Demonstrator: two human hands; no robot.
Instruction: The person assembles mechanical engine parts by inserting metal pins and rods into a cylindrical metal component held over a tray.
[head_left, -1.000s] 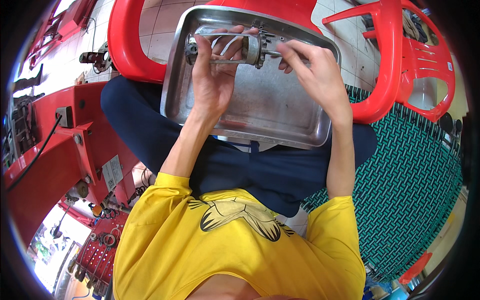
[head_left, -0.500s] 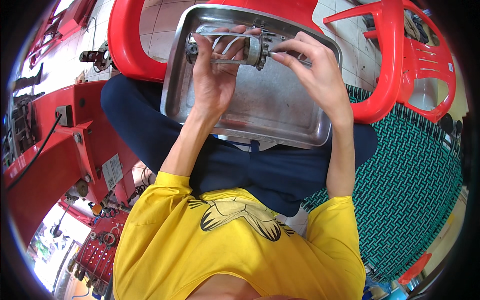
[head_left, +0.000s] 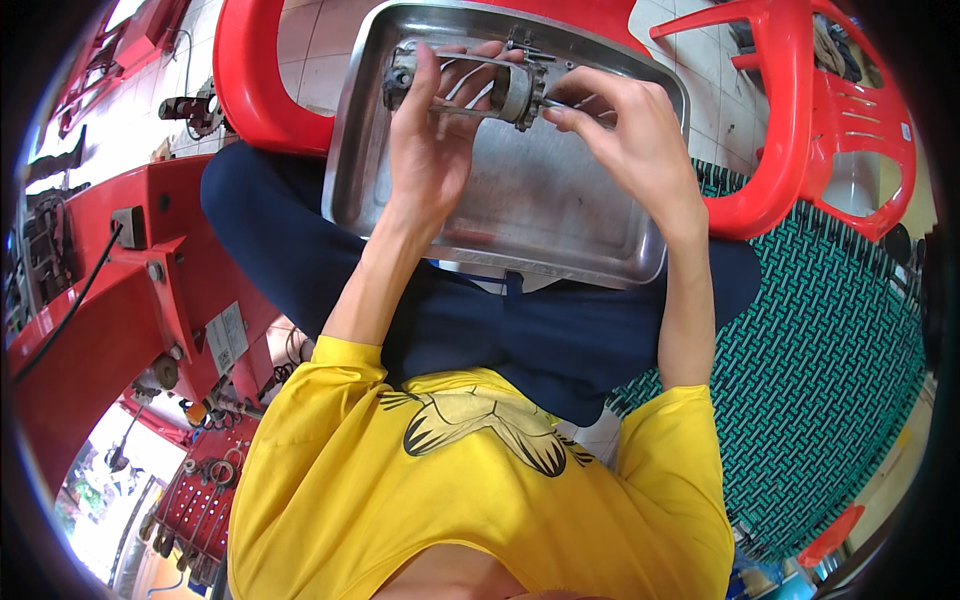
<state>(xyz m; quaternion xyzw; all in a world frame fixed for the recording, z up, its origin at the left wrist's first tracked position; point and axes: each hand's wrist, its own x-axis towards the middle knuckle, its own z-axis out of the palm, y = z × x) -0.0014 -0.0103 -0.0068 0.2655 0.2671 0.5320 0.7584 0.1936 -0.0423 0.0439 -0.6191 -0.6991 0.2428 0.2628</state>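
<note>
My left hand (head_left: 435,150) holds a metal frame assembly (head_left: 516,98) from below, its thumb on the near side. Long thin rods join a dark end piece on the left to a round, toothed-edged metal part on the right. Close to that toothed end, my right hand (head_left: 640,135) pinches a thin metal rod (head_left: 556,104) between thumb and fingers. The rod's tip meets the toothed edge; whether it sits in a hole, I cannot tell. Both hands are over a metal tray (head_left: 560,215). Small metal parts (head_left: 525,45) lie at the tray's far side.
Red plastic chairs (head_left: 262,90) stand beyond the tray and at right. A green-and-black woven mat surface (head_left: 830,370) spreads on the right. To the left is a red metal machine frame (head_left: 110,260), with a red perforated panel of tools (head_left: 205,500) below it.
My left hand and the assembly have shifted slightly right. My right fingers have curled more around the thin rod, which stays at the toothed end.
</note>
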